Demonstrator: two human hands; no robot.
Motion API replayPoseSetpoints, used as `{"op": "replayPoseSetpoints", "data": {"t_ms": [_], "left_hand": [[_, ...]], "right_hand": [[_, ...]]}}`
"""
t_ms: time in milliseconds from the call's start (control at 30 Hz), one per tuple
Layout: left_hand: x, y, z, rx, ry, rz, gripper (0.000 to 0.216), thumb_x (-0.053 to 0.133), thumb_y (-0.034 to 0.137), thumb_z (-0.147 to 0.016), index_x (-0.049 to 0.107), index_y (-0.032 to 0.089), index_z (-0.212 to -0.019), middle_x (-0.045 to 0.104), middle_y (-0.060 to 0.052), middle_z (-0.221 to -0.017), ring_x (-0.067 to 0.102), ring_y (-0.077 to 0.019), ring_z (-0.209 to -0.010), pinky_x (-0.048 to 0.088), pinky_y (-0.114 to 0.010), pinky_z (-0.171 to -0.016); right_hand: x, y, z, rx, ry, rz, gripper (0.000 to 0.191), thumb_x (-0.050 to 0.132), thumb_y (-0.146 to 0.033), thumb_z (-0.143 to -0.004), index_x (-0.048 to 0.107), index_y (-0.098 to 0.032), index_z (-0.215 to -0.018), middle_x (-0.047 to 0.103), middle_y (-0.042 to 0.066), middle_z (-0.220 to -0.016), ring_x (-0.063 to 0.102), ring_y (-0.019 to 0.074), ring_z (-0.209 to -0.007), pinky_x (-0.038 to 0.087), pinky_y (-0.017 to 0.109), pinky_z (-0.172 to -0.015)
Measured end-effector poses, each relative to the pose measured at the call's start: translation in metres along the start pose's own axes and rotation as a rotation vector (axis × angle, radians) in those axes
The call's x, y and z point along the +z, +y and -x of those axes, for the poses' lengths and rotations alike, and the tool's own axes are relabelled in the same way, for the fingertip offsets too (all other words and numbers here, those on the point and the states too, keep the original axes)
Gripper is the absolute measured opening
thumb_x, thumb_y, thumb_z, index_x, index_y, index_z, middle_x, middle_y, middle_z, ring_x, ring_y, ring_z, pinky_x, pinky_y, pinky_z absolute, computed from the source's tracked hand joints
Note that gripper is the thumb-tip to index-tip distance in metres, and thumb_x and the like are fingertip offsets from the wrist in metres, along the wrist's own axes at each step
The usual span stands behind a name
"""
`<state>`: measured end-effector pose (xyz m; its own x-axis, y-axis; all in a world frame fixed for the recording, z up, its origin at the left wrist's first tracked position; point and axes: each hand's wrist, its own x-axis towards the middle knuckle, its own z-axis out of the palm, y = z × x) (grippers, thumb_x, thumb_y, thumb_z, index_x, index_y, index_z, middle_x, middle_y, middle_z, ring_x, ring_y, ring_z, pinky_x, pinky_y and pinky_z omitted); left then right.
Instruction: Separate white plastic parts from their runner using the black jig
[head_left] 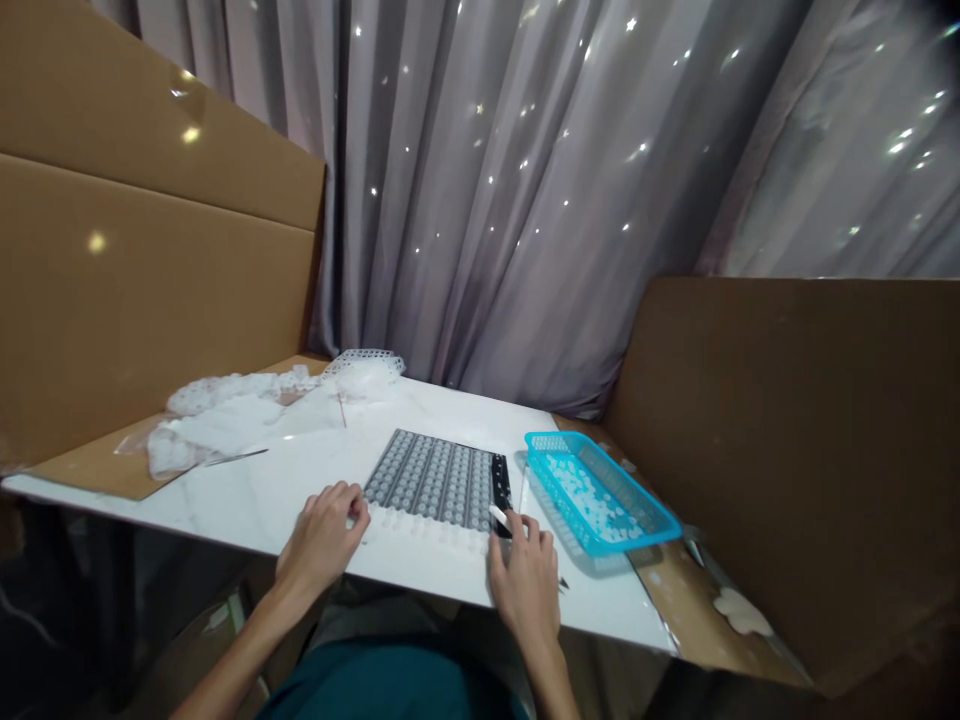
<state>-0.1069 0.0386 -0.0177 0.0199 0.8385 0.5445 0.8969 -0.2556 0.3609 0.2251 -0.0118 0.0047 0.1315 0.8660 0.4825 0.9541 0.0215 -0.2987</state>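
Observation:
A dark tray (439, 475) with rows of round pale cells lies on the white tabletop (300, 480). Along its near edge runs a strip of white round pieces (420, 528). My left hand (324, 530) rests curled at the tray's near left corner, fingers bent against the white strip. My right hand (525, 575) sits at the tray's near right corner with its fingers pinched on a thin white stick-like tool (504, 518) that points at the tray's edge.
A blue plastic basket (645, 515) holding small white pieces stands right of the tray. Clear bags of white parts (225, 420) lie at the back left. Cardboard walls (150, 290) stand left and right, with a grey curtain (525, 200) behind.

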Motion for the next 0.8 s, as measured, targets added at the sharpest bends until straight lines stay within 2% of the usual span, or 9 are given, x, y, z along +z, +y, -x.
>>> {"op": "replayPoseSetpoints", "data": {"t_ms": [133, 300, 600, 800], "left_hand": [[0.001, -0.001, 0.001, -0.019, -0.002, 0.024, 0.012, 0.053, 0.029, -0.100, 0.063, 0.024, -0.103, 0.070, -0.004, -0.098, 0.063, -0.0271, -0.097, 0.040, -0.039, -0.091], [0.002, -0.005, 0.002, -0.032, -0.015, 0.060, 0.023, 0.053, 0.028, -0.100, 0.063, 0.026, -0.121, 0.071, -0.004, -0.102, 0.066, -0.0275, -0.101, 0.041, -0.040, -0.092], [0.003, -0.009, 0.002, -0.041, -0.026, 0.133, 0.031, 0.053, 0.031, -0.102, 0.058, 0.028, -0.133, 0.074, -0.001, -0.102, 0.071, -0.0251, -0.102, 0.043, -0.040, -0.096], [0.007, -0.013, 0.003, -0.071, -0.032, 0.141, 0.030, 0.051, 0.036, -0.104, 0.058, 0.030, -0.132, 0.075, -0.001, -0.102, 0.072, -0.0249, -0.102, 0.042, -0.041, -0.098]], "right_hand": [[0.002, 0.003, -0.001, -0.002, -0.008, -0.001, 0.042, 0.053, -0.037, -0.104, 0.067, -0.022, -0.141, 0.065, 0.016, -0.140, 0.057, 0.0379, -0.122, 0.045, 0.051, -0.103], [0.003, 0.004, 0.000, -0.006, -0.021, -0.004, 0.043, 0.050, -0.037, -0.106, 0.065, -0.022, -0.144, 0.064, 0.016, -0.143, 0.057, 0.0382, -0.124, 0.045, 0.051, -0.105], [0.003, 0.006, 0.001, -0.024, -0.048, -0.024, 0.040, 0.049, -0.037, -0.107, 0.066, -0.023, -0.141, 0.064, 0.014, -0.144, 0.059, 0.0373, -0.123, 0.048, 0.052, -0.106], [-0.002, 0.003, 0.001, -0.066, -0.050, -0.056, 0.035, 0.051, -0.031, -0.106, 0.068, -0.026, -0.136, 0.066, 0.011, -0.143, 0.063, 0.0339, -0.120, 0.051, 0.049, -0.103]]}}
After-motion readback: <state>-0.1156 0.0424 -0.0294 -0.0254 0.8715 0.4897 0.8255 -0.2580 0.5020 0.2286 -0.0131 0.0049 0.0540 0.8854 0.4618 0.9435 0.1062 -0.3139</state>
